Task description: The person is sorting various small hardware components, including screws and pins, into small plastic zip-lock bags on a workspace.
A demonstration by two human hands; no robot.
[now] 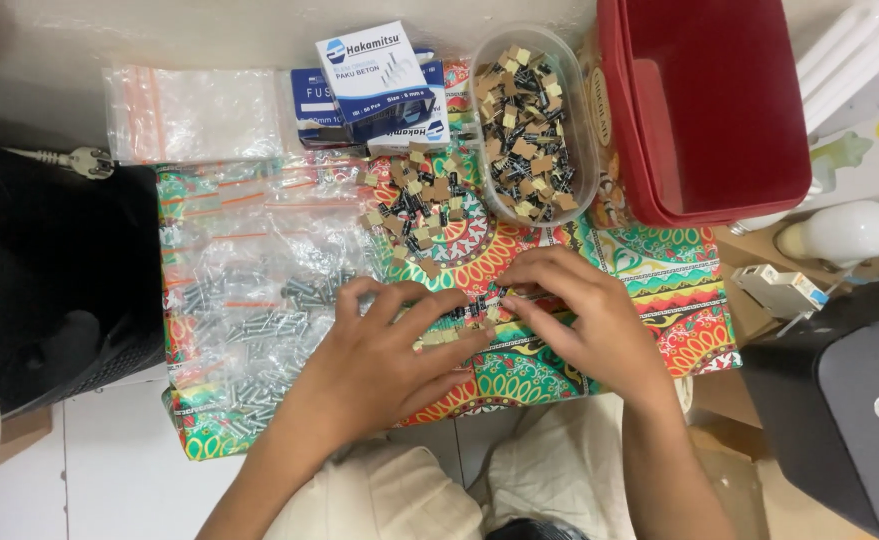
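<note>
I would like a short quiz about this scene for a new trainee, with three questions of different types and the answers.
1. True or false: the clear tub of small parts stands left of the red bin.
2. What lies on the patterned board to the left of the left hand? A) clear bags of screws B) scissors C) a cup
3. Fill in: both hands meet over a row of small ____ parts.

Key:
1. True.
2. A, the clear bags of screws.
3. Tan; the right hand pinches at the same row.
</note>
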